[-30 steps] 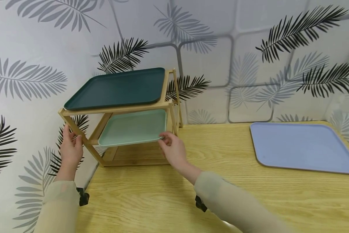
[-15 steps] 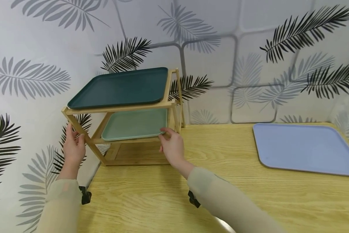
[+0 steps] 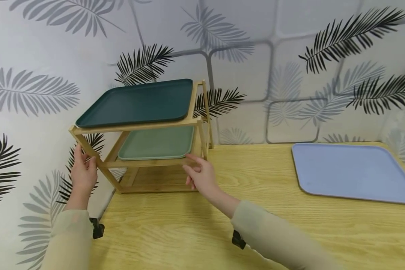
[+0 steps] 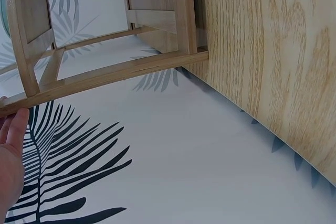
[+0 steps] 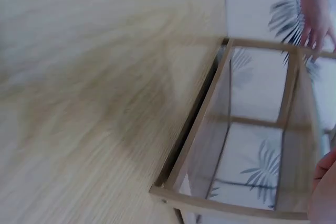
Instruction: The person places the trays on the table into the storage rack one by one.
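A wooden tiered rack stands on the table. Its top level bears a dark teal tray, and a pale green tray lies on the level below. My left hand holds the rack's front left post, thumb against its near side and fingers reaching behind; the left wrist view shows the fingertips on the wood. At the front right corner of the green tray, my right hand touches the rim with an extended index finger, its thumb apart below. Most of this hand is outside the right wrist view.
A periwinkle blue tray lies on the wooden table at the right. The rack's bottom level shows bare slats. A leaf-patterned wall covering rises close behind the rack and along its left side.
The green tray has slid back and lowered onto the rack's middle level. My right hand has let go its pinch and now touches the rim with the index finger. The left hand stays put.
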Available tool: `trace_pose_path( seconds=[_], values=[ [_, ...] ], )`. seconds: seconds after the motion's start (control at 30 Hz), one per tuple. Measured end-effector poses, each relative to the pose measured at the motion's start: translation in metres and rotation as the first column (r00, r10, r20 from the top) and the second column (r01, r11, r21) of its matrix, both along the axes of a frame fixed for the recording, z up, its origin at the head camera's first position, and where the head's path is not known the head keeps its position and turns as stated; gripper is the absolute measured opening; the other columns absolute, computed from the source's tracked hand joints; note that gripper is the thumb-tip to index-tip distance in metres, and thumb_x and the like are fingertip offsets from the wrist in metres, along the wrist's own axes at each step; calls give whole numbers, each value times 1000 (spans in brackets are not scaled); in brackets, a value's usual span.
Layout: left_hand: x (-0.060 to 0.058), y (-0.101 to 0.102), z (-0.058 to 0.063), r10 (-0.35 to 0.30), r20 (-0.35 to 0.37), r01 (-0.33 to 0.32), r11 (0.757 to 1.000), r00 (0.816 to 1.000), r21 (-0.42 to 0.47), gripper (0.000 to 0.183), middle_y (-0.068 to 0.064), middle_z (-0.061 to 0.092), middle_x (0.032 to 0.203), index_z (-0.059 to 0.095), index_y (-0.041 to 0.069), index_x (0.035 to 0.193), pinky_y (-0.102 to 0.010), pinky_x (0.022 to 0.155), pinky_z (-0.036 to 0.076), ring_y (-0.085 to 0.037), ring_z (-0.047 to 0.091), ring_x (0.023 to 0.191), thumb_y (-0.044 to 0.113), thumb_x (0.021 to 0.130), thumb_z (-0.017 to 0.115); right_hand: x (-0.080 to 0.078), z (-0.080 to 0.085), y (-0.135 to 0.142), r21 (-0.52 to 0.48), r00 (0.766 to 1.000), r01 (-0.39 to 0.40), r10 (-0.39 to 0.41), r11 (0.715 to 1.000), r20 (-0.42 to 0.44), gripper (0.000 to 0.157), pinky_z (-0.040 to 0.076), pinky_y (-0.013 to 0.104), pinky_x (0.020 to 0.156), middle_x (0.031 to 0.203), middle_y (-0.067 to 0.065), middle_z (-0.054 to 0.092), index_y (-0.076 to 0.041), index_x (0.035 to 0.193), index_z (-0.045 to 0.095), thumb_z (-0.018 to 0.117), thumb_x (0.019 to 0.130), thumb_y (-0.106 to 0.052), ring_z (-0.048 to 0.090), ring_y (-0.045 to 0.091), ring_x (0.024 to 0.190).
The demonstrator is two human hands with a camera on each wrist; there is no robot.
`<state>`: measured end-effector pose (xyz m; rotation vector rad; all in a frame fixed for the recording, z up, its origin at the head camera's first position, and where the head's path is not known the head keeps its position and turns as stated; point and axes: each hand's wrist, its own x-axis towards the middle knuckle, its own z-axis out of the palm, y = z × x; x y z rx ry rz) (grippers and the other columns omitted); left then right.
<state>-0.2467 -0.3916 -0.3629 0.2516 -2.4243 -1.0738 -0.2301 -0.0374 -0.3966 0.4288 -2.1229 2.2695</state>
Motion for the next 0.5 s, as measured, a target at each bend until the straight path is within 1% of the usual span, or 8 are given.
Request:
trace_pose_path(
  seconds=[0.1,0.23,0.4,0.5],
  values=[
    [0,0,1,2,-4,-2,1000,1000,-11,63,-27,44,142,10,27,156,-55,97,44,-42,50,123,9,104,39,18,0,25,22,995,-98,98,995,-18,38,43,22,38,53,2,58,-2,134,56,61,97,-9,47,11,36],
    [1,0,2,14,-13,-14,1000,1000,-22,61,-26,46,141,12,27,156,-55,96,44,-41,51,122,9,103,39,40,-1,65,88,983,-179,182,980,-28,34,47,26,43,59,7,60,0,128,57,61,97,-10,50,14,42],
    [2,2,1,24,-6,-25,999,1000,-23,61,-26,45,141,12,27,155,-55,97,43,-41,50,123,10,104,38,59,-11,119,157,973,-223,229,962,-26,33,52,31,47,64,10,62,1,128,56,60,98,-12,54,15,47],
    [1,5,1,23,-1,-23,1000,1000,-22,61,-26,46,141,11,27,156,-55,97,43,-40,50,124,10,104,37,67,-20,155,201,971,-219,233,955,-47,32,52,33,48,68,9,63,2,127,55,59,98,-11,56,17,49]
  ],
)
